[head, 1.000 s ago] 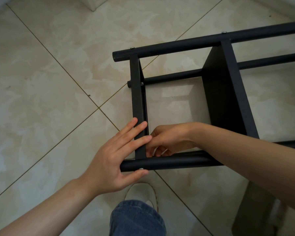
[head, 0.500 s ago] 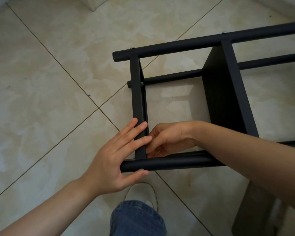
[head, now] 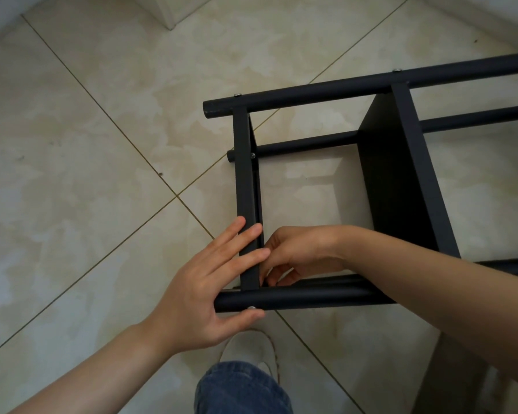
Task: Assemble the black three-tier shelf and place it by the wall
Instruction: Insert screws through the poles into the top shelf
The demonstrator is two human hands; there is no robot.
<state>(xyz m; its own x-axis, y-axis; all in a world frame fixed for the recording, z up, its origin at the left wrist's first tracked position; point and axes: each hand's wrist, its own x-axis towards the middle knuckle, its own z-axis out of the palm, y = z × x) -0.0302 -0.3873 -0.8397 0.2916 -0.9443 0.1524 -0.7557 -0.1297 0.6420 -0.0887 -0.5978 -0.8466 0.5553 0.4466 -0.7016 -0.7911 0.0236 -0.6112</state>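
On the tiled floor [head: 102, 144], left hand [head: 204, 288] pressed flat on the shelf [head: 247, 189]; right hand [head: 299, 252] curled, grasp unclear; worked blind, the screw [head: 252, 308] might cross-thread.

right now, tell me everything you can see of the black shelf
The shelf is matte black, seemingly metal: round tubes screwed to flat panels with silver screws. It lies on its side on the tiled floor, running out of frame. The left hand presses flat fingers on its end panel; the right hand curls inside the near corner.
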